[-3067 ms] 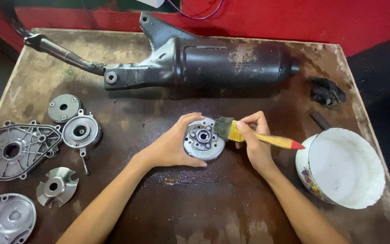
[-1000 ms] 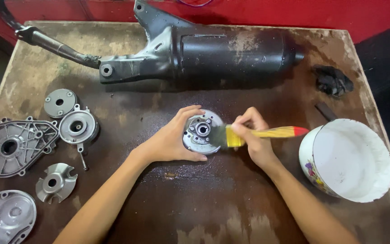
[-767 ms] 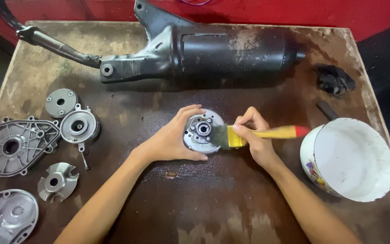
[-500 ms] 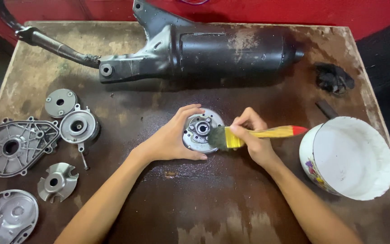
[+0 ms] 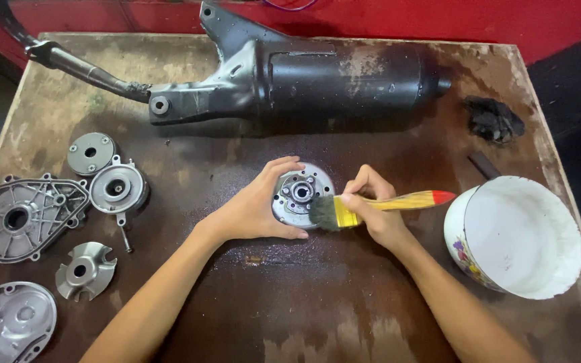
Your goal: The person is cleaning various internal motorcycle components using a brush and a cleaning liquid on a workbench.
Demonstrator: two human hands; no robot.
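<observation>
A worn, oil-stained wooden table (image 5: 169,316) fills the frame, red wall along the top edge. At centre, the left hand (image 5: 253,208) cups a round metal hub (image 5: 302,195), fingers curled about its left rim. The right hand (image 5: 374,208) pinches a yellow-handled paintbrush (image 5: 371,205), its bristles touching the hub's lower right face. Brushing goes best, I judge, with the hub pinned flat and short strokes worked into the recesses. A white bowl (image 5: 539,282) sits at right.
</observation>
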